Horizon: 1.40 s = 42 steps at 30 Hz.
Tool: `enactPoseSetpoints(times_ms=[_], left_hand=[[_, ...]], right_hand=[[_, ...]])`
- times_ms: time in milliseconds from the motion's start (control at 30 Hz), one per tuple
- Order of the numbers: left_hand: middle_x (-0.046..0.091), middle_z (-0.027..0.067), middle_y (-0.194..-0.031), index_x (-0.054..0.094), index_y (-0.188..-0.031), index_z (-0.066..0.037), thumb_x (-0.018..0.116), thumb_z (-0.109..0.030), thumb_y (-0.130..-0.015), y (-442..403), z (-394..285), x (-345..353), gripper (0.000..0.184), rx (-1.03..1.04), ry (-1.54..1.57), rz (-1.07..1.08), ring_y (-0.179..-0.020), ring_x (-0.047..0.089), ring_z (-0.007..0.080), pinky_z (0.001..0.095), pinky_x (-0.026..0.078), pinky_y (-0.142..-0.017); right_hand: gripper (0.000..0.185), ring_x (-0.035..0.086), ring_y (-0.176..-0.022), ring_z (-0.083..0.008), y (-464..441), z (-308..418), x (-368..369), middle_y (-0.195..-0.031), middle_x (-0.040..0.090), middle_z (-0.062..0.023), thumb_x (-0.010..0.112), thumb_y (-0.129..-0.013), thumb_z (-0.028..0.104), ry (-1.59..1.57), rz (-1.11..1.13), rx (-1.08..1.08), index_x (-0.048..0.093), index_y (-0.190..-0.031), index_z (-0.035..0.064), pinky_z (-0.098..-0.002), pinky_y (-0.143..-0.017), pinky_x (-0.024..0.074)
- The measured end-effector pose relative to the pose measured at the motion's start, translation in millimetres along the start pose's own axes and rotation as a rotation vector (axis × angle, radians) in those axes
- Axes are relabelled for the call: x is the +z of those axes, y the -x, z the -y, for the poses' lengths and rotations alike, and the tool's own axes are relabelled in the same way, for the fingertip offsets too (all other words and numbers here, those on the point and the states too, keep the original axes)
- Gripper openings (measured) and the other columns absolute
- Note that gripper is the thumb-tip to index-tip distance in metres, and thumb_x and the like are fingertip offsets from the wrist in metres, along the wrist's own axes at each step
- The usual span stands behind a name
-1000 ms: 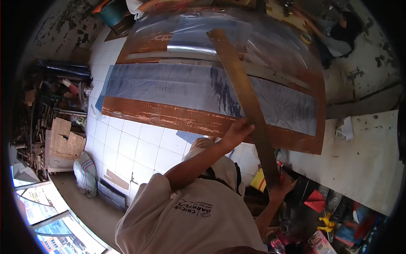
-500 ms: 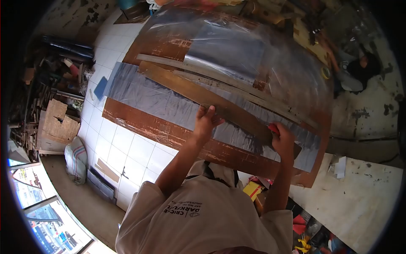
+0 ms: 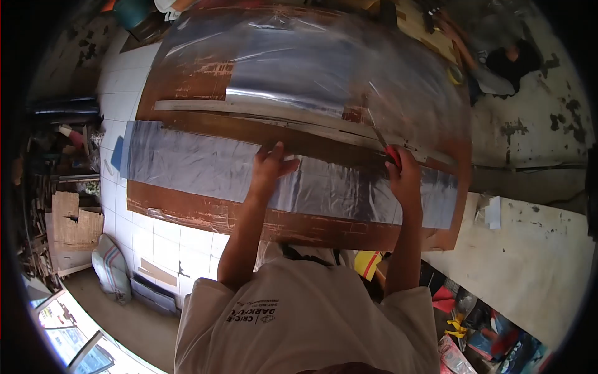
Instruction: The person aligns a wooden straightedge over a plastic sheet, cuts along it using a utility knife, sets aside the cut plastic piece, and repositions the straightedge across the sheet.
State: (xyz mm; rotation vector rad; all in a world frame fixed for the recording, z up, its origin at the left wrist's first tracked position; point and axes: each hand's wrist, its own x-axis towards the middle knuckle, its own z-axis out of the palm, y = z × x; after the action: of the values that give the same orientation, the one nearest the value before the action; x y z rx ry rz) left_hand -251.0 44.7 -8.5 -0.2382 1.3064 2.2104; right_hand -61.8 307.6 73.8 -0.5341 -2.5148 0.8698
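Now, left hand: the left hand lies over the near edge of a long flat brown bar, its fingers spread and the thumb held apart; it seems to press rather than clasp, though the contact under the fingertips is too small to be sure of.
Right hand: the right hand is closed around the red handle of a slim tool, whose thin shaft points up and away from the body; whether it ends in a blade cannot be told.
Brown bar: it lies lengthwise across the worktable, between a pale narrow strip on its far side and the exposed part of a grey-blue plastic sheet on its near side, overlapping the sheet.
Worktable: a brown, scuffed top shows as a border nearest the body; clear film covers much of the far part.
Around it: a tape roll sits by the far right edge, near another person; a white panel stands off to the right.
Step in hand: probably setting the bar straight as a guide on the sheet.
Next move: it would call for firm left-hand pressure on the bar and the tool's tip brought to its edge.
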Motion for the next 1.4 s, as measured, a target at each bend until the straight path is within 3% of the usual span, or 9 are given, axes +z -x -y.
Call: enactPoseSetpoints(times_ms=[100, 267, 400, 500, 600, 667, 700, 1233, 1400], left_hand=[[0.071, 0.0201, -0.077, 0.061, -0.116, 0.01, 0.063, -0.048, -0.099, 9.6, -48.4, -3.4, 0.061, -0.209, -0.534, 0.091, -0.065, 0.073, 0.0245, 0.0334, 0.062, -0.058], [0.072, 0.0166, -0.075, 0.066, -0.112, 0.007, 0.062, -0.045, -0.1, 7.6, -75.7, 8.0, 0.053, -0.36, -0.864, 0.193, -0.064, 0.073, 0.0206, 0.0307, 0.059, -0.056], [0.075, 0.0152, -0.088, 0.067, -0.116, 0.002, 0.067, -0.018, -0.098, 84.3, -86.3, 108.6, 0.027, 0.309, -1.016, 0.933, -0.078, 0.075, 0.0243, 0.0347, 0.058, -0.072], [0.068, 0.0141, -0.095, 0.066, -0.1, -0.001, 0.07, -0.023, -0.087, 149.8, -86.2, 191.9, 0.026, 0.952, -0.858, 1.634, -0.087, 0.07, 0.0345, 0.0458, 0.056, -0.073], [0.065, 0.0086, -0.092, 0.065, -0.086, -0.007, 0.061, -0.016, -0.087, 243.7, -63.4, 234.0, 0.01, 0.905, -0.119, 1.801, -0.089, 0.064, 0.0276, 0.0434, 0.049, -0.081], [0.069, 0.0199, -0.114, 0.065, -0.121, -0.001, 0.053, -0.032, -0.102, 285.4, -79.0, 253.0, 0.038, 0.608, 0.09, 2.242, -0.108, 0.066, 0.0377, 0.0511, 0.05, -0.094], [0.069, 0.0195, -0.114, 0.065, -0.12, -0.001, 0.053, -0.031, -0.102, 298.1, -81.9, 258.3, 0.037, 0.54, 0.137, 2.35, -0.108, 0.066, 0.0374, 0.0508, 0.05, -0.093], [0.067, 0.0138, -0.106, 0.065, -0.105, -0.005, 0.057, -0.023, -0.096, 328.6, -63.4, 240.7, 0.022, 0.484, 0.26, 2.42, -0.101, 0.065, 0.0318, 0.0467, 0.05, -0.088], [0.067, 0.012, -0.103, 0.066, -0.101, -0.006, 0.059, -0.021, -0.094, 333.5, -58.9, 235.1, 0.018, 0.464, 0.309, 2.396, -0.098, 0.065, 0.0301, 0.0454, 0.051, -0.087]], right_hand=[[0.041, 0.067, -0.097, -0.0355, -0.7, -13.2, -3.3, -0.109, 0.068, -0.0203, 0.073, -0.085, 0.001, 0.025, 0.067, 0.143, 0.061, -0.124, 0.0031, -0.0377, -0.085, 0.0511], [0.042, 0.066, -0.099, -0.0389, -18.2, -46.7, 3.7, -0.108, 0.067, -0.0207, 0.072, -0.084, -0.001, 0.131, 0.115, 0.087, 0.06, -0.124, 0.0011, -0.0396, -0.086, 0.0509], [0.042, 0.06, -0.108, -0.0422, -35.3, -57.4, 6.3, -0.116, 0.06, -0.0234, 0.068, -0.083, -0.003, 0.148, 0.237, 0.015, 0.061, -0.124, 0.0028, -0.0474, -0.091, 0.0484], [0.043, 0.058, -0.109, -0.0425, -42.5, -77.1, 11.4, -0.118, 0.055, -0.0217, 0.067, -0.085, -0.002, 0.111, 0.32, -0.065, 0.059, -0.127, 0.0033, -0.0468, -0.092, 0.0486], [0.044, 0.058, -0.108, -0.0424, -46.0, -91.2, 14.5, -0.116, 0.054, -0.0201, 0.067, -0.086, -0.001, 0.085, 0.371, -0.09, 0.058, -0.129, 0.0028, -0.0471, -0.091, 0.0487], [0.042, 0.058, -0.109, -0.0421, -48.5, -90.6, 12.3, -0.116, 0.055, -0.0201, 0.067, -0.086, 0.0, 0.126, 0.394, -0.094, 0.059, -0.128, 0.0025, -0.047, -0.092, 0.0486], [0.041, 0.058, -0.109, -0.0418, -49.1, -91.1, 12.0, -0.115, 0.055, -0.0201, 0.067, -0.087, 0.001, 0.16, 0.417, -0.101, 0.06, -0.127, 0.0022, -0.047, -0.092, 0.0485], [0.052, 0.059, -0.102, -0.0366, -48.1, -69.6, 0.3, -0.113, 0.058, -0.0145, 0.068, -0.084, 0.001, 0.49, 0.354, -0.346, 0.06, -0.135, 0.0071, -0.0454, -0.091, 0.0492], [0.049, 0.064, -0.102, -0.0336, -27.0, -46.6, -33.5, -0.118, 0.062, -0.0129, 0.068, -0.087, 0.003, 0.052, 0.207, -0.131, 0.062, -0.135, 0.0124, -0.0414, -0.086, 0.0529]])
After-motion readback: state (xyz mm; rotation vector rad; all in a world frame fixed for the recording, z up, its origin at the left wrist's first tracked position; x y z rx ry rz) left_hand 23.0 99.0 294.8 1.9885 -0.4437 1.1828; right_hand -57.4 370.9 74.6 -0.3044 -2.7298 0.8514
